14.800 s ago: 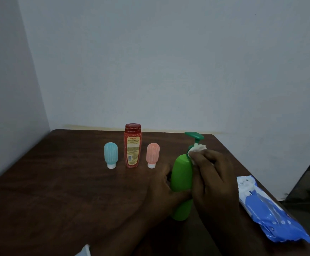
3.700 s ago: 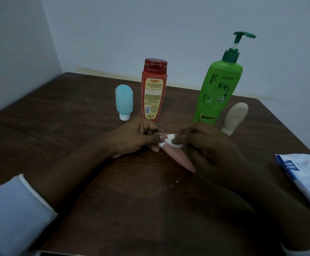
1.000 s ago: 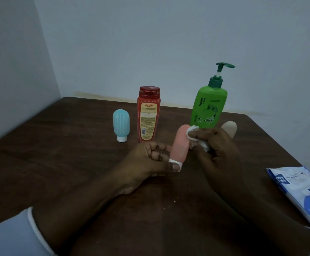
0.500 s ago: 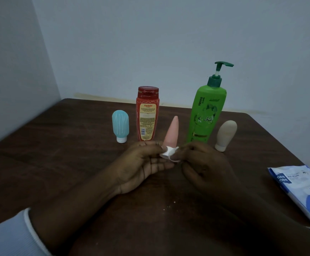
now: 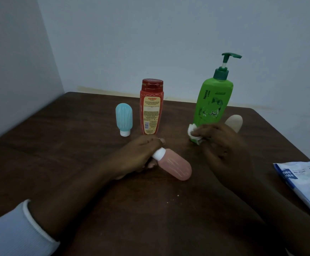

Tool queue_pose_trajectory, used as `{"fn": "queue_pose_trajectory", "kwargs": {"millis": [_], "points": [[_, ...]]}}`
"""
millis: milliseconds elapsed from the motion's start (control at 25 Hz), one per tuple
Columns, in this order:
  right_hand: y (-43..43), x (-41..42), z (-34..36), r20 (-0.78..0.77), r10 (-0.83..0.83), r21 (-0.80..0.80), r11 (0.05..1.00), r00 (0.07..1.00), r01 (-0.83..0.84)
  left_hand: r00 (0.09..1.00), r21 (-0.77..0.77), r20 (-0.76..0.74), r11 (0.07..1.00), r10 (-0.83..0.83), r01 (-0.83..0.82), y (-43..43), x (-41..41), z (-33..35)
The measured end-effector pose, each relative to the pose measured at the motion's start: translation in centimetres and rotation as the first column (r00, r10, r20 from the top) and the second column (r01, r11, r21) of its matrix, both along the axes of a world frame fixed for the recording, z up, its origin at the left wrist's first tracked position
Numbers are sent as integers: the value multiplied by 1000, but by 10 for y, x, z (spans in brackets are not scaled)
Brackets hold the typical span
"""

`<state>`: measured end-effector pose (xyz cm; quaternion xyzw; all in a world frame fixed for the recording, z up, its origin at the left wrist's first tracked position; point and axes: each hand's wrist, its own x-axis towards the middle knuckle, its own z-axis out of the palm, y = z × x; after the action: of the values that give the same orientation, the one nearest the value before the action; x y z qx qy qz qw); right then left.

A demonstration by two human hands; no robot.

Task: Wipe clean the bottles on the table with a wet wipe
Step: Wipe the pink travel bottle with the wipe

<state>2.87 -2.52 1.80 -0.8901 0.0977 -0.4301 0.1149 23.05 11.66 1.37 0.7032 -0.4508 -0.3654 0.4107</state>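
Pink bottle (image 5: 174, 166), green bottle (image 5: 211, 102), red bottle (image 5: 151, 108)

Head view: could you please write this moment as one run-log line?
left hand holds pink bottle by cap, tilted | right hand holds wet wipe near green pump bottle base | blue bottle, red bottle upright

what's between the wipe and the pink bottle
Nothing visible. The right hand pinches the wipe beside the green bottle; only bare table lies between it and the pink bottle, held at its cap by the left hand.
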Motion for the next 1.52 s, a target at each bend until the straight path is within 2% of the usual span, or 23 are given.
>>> {"fn": "queue_pose_trajectory", "kwargs": {"millis": [120,320,440,560,640,720,800,920,1040,1160,1240,1360,1440,1520], "points": [[-2,2,-4,-137,72,10,997,988,-72,999,-49,53,999,7,-4,-6,3,-5],[-8,7,-11,-233,109,-83,988,966,-131,979,-52,-201,998,-33,23,-11,16,-10],[-10,8,-13,-284,132,-91,982,950,-164,961,-93,-267,995,-69,46,-10,20,-12],[-7,12,-18,-397,194,-85,965,897,-246,947,-152,-309,988,-86,40,-9,19,-14],[-6,10,-16,-438,243,17,965,865,-263,947,-163,-308,986,-90,41,-11,21,-17],[-7,6,-12,-409,300,176,953,862,-248,946,-158,-309,986,-98,51,-12,24,-19],[-10,5,-13,-381,299,230,947,875,-223,945,-156,-307,986,-108,62,-12,25,-19],[-13,7,-13,-407,266,188,961,874,-205,942,-161,-321,986,-94,44,-13,25,-20],[-10,5,-11,-498,256,30,960,829,-279,947,-165,-313,986,-75,23,-14,24,-20],[1,12,-16,-506,266,-95,928,820,-360,946,-176,-311,984,-92,38,-14,24,-22],[1,22,-20,-463,240,-109,940,854,-323,944,-183,-310,981,-112,56,-14,25,-23],[-6,19,-15,-433,157,-34,981,888,-190,949,-175,-302,984,-90,37,-14,24,-22],[-4,7,-14,-459,168,-83,970,873,-230,951,-164,-298,986,-77,28,-15,24,-22],[8,5,-16,-511,240,-125,929,825,-348,954,-161,-286,986,-84,39,-16,25,-23]]}}
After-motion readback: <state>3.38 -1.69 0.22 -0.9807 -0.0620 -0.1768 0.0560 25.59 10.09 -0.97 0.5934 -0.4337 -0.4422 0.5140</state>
